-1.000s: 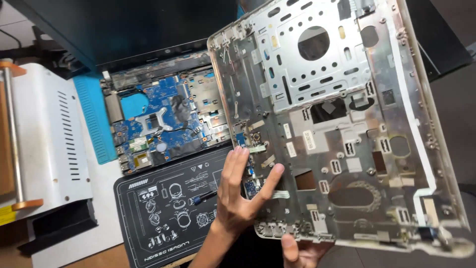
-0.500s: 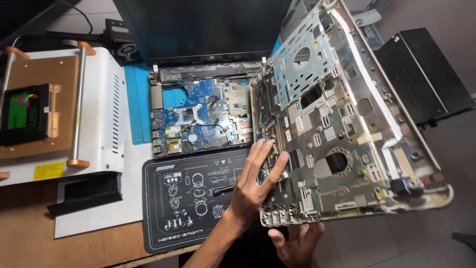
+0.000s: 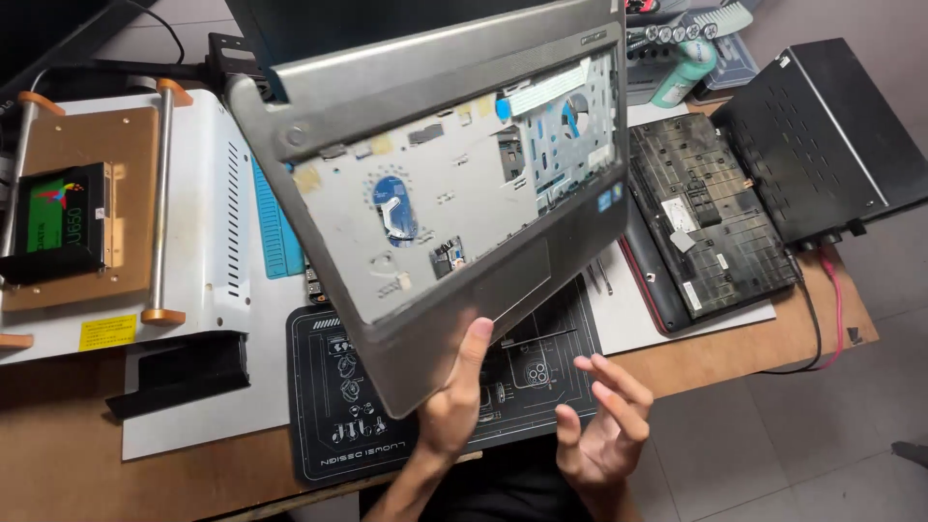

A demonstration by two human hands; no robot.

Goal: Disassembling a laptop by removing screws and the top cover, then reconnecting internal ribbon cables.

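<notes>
Two hands are up in front of me, and only one of them has a grip. My left hand (image 3: 454,401) is closed on the near corner of the grey laptop palmrest cover (image 3: 440,208), thumb pressed up along its face and the other fingers hidden behind it, so I cannot see how they sit. My right hand (image 3: 599,420) hangs just beside that corner, open and relaxed with the fingers spread, touching nothing. The cover is lifted off the surface and tilted, its long axis running from the high far left down toward the right, its top face with the empty keyboard bay turned toward me and its touchpad edge nearest my left hand. Beyond my left hand the cover hides most of the laptop base, so I see only a sliver of it. Below both hands lies the black repair mat (image 3: 387,416), partly covered. Beyond my right hand rests the black keyboard (image 3: 710,217) on a white sheet, and farther right a black box (image 3: 822,135). Well to the left of my left hand stands the white machine (image 3: 208,222), with a green and black drive (image 3: 58,222) resting on its plate.
</notes>
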